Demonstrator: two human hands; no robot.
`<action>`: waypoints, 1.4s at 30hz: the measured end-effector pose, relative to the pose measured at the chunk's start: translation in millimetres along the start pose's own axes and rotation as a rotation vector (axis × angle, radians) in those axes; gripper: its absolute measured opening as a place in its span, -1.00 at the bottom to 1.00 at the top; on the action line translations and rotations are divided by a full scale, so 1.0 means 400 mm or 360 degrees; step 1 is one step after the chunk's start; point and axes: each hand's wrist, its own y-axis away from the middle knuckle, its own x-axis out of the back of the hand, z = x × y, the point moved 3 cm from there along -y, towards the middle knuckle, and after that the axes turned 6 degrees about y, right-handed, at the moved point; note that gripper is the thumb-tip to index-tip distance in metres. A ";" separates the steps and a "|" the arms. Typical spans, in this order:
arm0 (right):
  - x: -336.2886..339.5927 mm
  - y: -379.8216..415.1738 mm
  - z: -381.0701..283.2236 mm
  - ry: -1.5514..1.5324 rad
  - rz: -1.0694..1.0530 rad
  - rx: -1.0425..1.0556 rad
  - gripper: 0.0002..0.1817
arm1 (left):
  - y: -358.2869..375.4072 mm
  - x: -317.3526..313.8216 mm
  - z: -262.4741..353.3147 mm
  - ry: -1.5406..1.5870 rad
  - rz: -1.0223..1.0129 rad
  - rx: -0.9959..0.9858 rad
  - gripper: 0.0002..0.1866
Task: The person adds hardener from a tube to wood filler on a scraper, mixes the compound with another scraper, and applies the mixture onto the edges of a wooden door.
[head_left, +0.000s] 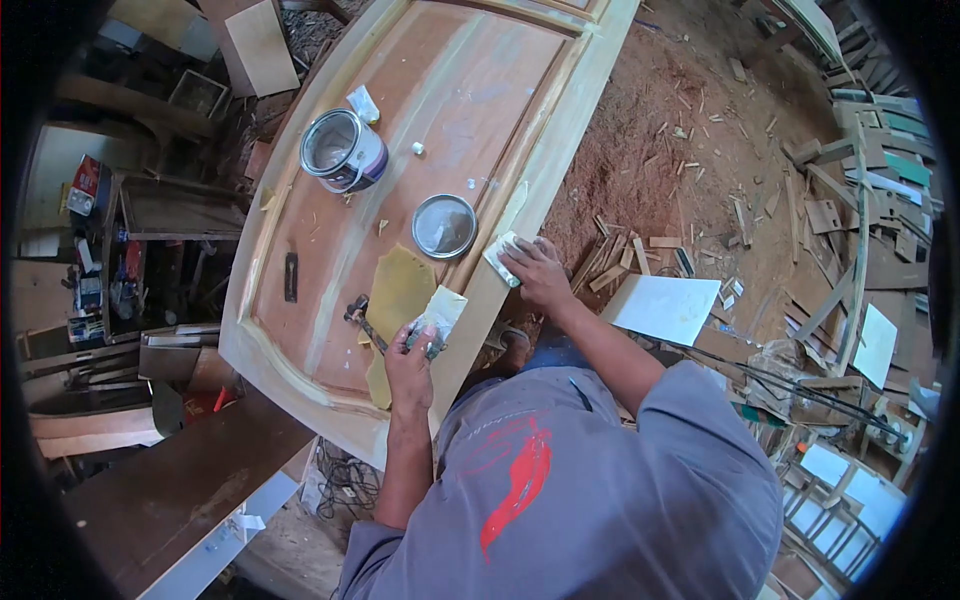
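Over the lower part of a wooden door panel [430, 110], my left hand [409, 362] grips a pale flat scraper [443, 309] with smeared edges. At the panel's right edge, my right hand [537, 270] presses a whitish pad [502, 260] against the pale wood frame. A yellowish sheet [402, 285] lies under and beside my left hand, with a hammer [364, 322] across it. Above it sits a round metal lid [445, 227]. An open paint can [343, 150] stands farther up the panel, to the left.
A small dark tool [291, 277] lies on the panel's left part. To the right, the dirt floor [640, 150] holds scattered wood scraps and a white board [663, 308]. Cluttered shelves [180, 208] stand at the left. A dark plank [190, 490] is at lower left.
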 end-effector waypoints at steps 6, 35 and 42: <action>-0.044 0.083 -0.070 -0.0030 -0.0263 0.0386 -0.30 | 0.013 0.014 0.005 0.0047 0.0031 -0.0008 -0.73; 0.064 -0.279 0.199 0.0119 -0.0462 -0.0537 -0.77 | -0.044 0.001 0.011 0.0084 0.0038 0.0040 -0.73; 0.002 -0.157 -0.031 0.0059 -0.0575 -0.0410 -0.70 | -0.054 0.009 0.037 0.0123 0.0052 -0.0011 -0.71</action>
